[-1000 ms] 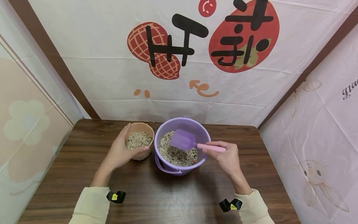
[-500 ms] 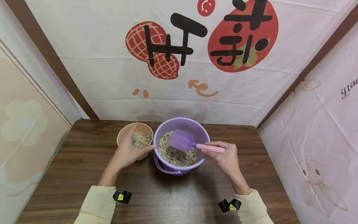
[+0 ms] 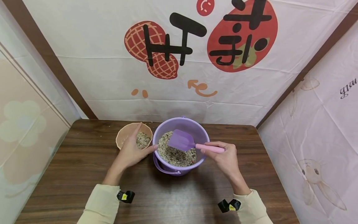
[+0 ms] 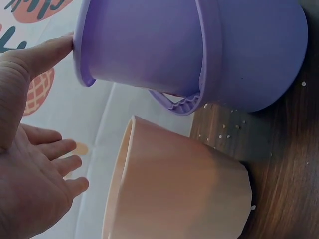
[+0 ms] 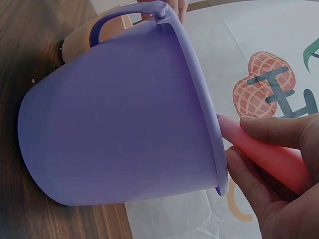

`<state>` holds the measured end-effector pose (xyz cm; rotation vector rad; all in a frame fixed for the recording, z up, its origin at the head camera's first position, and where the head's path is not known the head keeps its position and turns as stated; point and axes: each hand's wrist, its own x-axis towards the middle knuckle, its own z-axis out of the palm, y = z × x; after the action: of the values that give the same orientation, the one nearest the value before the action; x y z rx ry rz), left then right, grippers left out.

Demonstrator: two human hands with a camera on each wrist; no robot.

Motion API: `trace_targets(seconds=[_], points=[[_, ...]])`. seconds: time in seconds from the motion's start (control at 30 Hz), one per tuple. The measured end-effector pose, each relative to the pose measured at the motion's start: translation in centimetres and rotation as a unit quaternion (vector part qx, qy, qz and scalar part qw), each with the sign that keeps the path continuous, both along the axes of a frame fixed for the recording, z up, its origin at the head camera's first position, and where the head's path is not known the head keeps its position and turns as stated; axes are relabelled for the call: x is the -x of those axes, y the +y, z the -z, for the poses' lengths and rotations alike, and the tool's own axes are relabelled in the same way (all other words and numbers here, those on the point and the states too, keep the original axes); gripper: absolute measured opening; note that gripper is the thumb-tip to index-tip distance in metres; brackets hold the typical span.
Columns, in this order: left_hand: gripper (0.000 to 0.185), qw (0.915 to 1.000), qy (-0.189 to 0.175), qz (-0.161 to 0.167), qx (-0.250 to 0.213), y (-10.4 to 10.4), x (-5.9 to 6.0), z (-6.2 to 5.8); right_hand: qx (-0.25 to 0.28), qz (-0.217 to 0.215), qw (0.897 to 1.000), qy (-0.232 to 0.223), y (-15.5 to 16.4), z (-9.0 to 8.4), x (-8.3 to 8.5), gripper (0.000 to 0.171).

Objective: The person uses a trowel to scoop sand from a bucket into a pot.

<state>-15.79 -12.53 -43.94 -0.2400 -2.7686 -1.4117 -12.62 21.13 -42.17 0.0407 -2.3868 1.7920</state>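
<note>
A toy shovel (image 3: 181,140) with a purple blade and pink handle is held by my right hand (image 3: 223,154), which grips the handle (image 5: 269,157) at the bucket's right rim. Its blade lies over the sandy grit (image 3: 174,155) inside the purple bucket (image 3: 195,126). My left hand (image 3: 133,152) is spread above the peach pot (image 3: 122,137), hiding part of the grit in it. In the left wrist view the thumb (image 4: 47,55) touches the rim of the bucket (image 4: 259,50), while the other fingers (image 4: 62,149) stretch out above the pot (image 4: 184,184), holding nothing.
Bucket and pot stand side by side on the brown wooden table (image 3: 167,199), near its back edge. The bucket's handle (image 3: 165,170) hangs down in front. Stray grains (image 4: 223,135) lie between them. A printed white cloth (image 3: 112,77) hangs behind.
My left hand has let go of the pot's rim and moved right, so its thumb reaches the bucket's rim. The right hand and shovel stay nearly still.
</note>
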Motion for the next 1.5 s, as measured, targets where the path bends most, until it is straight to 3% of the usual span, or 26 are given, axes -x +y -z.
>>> trace_targets(seconds=[0.2,0.53,0.7,0.93,1.23,1.5], points=[[0.118,0.9992,0.01,0.038,-0.003,0.6,-0.1,0.3,-0.002,0.002,1.0,-0.004,0.0,-0.1,0.0,0.032],[0.138,0.9956,-0.003,0.094,-0.007,1.5,-0.7,0.3,-0.001,0.004,1.0,-0.008,-0.2,-0.2,-0.2,0.03],[0.144,0.9942,-0.001,0.107,-0.003,1.9,-0.7,0.5,0.001,0.0,1.0,-0.003,-0.2,-0.3,-0.2,0.03],[0.145,0.9912,0.001,0.129,-0.033,2.2,-0.5,0.9,-0.016,0.0,1.0,0.01,0.1,-0.3,0.0,0.029],[0.145,0.9908,0.002,0.13,-0.039,2.3,-0.4,1.1,-0.087,-0.017,0.996,0.027,1.7,-1.7,0.6,0.027],[0.147,0.9916,-0.007,0.126,-0.028,2.3,-0.4,1.2,-0.186,-0.055,0.981,0.022,2.9,-4.1,1.7,0.021]])
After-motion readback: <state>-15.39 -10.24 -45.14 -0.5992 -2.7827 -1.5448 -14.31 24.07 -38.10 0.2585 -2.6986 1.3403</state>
